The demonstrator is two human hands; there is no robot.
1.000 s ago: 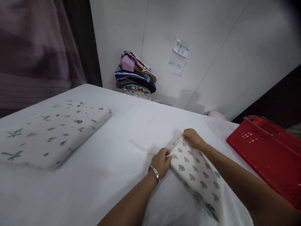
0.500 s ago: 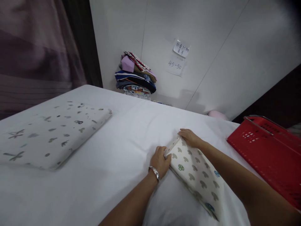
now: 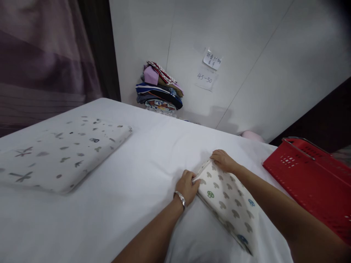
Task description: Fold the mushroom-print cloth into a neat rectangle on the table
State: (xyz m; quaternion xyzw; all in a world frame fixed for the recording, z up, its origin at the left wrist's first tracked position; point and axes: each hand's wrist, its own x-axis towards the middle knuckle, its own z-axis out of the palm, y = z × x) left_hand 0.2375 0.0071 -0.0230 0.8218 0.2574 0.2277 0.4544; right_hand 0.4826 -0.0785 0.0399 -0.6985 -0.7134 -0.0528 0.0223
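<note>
A folded white cloth with grey mushroom prints (image 3: pixel 229 199) lies slanted at the near edge of the white-covered table (image 3: pixel 131 215). My left hand (image 3: pixel 188 186), with a silver bracelet at the wrist, grips the cloth's left far corner, thumb on top. At its right far corner, my right hand (image 3: pixel 222 160) has its fingers curled over the edge. Some fingertips are hidden by the cloth. Another folded white cloth with leaf-like prints (image 3: pixel 74 153) lies flat at the left, apart from both hands.
A red basket (image 3: pixel 309 182) with a metal handle stands at the right. Behind the table rises a pile of folded fabrics (image 3: pixel 160 89) against the wall, with paper signs (image 3: pixel 210 69) beside it. A purple curtain (image 3: pixel 46 54) hangs at the left.
The view has shifted slightly. Both hands keep nearly the same hold on the mushroom-print cloth.
</note>
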